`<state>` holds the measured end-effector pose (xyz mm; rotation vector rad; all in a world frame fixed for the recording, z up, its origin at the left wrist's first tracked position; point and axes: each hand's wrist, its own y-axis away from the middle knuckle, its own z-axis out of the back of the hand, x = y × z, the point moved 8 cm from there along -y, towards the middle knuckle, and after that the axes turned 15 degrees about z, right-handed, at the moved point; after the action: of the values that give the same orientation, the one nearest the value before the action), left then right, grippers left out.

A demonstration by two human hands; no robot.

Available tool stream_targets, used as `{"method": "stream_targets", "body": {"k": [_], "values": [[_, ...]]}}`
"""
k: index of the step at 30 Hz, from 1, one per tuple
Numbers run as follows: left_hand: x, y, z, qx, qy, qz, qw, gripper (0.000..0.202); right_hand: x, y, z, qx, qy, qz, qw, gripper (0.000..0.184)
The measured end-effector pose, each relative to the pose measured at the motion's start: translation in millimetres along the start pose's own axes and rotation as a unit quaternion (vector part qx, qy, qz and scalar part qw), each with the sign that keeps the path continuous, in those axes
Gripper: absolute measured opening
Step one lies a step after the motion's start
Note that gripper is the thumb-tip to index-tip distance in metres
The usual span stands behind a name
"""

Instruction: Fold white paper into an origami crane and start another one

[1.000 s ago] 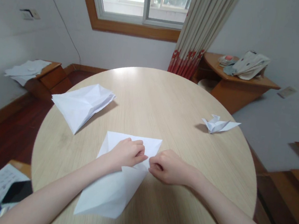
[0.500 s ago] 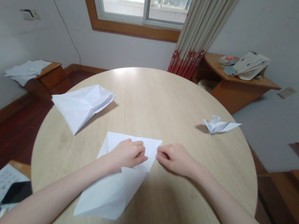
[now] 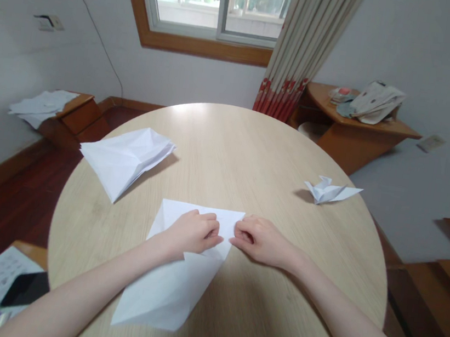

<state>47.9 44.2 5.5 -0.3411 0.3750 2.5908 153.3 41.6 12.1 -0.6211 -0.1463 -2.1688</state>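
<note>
A white sheet of paper (image 3: 170, 288), partly folded, lies flat on the round wooden table (image 3: 251, 161) in front of me. My left hand (image 3: 194, 232) rests on its middle with the fingers curled and pressed down on the paper. My right hand (image 3: 261, 238) sits at the sheet's right edge near the upper right corner, its fingers curled and pinching the fold.
A loosely folded white sheet (image 3: 125, 156) lies at the table's left. A small folded paper bird (image 3: 330, 191) sits at the right. A phone (image 3: 25, 289) and printed paper are at lower left off the table. A wooden side table (image 3: 355, 125) stands behind.
My right hand slid up along the paper's right edge from the lower fold towards the upper right corner. The left hand stayed pressed on the sheet.
</note>
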Motion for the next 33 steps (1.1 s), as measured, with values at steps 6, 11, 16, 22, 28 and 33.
{"method": "stream_targets", "body": {"k": [6,11,16,22,28,33], "values": [[0,1,0.2,0.003,-0.002,0.005,1.000,0.023,2,-1,-4,0.005,-0.007,0.004,1.000,0.027],[0,0,-1.1,0.005,-0.008,0.003,1.000,0.024,8,-1,-6,0.013,-0.007,0.024,1.000,0.027],[0,0,0.3,0.002,-0.008,0.001,1.000,0.024,3,0,-5,0.001,-0.023,0.004,1.000,0.027],[0,-1,-1.3,0.001,-0.008,0.002,1.000,0.023,1,-1,-1,-0.047,-0.020,0.014,0.999,0.026],[1,-1,-1.4,-0.007,0.005,0.001,1.000,0.024,-8,-3,7,-0.109,-0.005,0.015,0.994,0.008],[3,-1,0.0,-0.004,0.031,0.011,0.999,0.026,-7,-5,7,-0.114,0.004,0.043,0.993,0.007]]}}
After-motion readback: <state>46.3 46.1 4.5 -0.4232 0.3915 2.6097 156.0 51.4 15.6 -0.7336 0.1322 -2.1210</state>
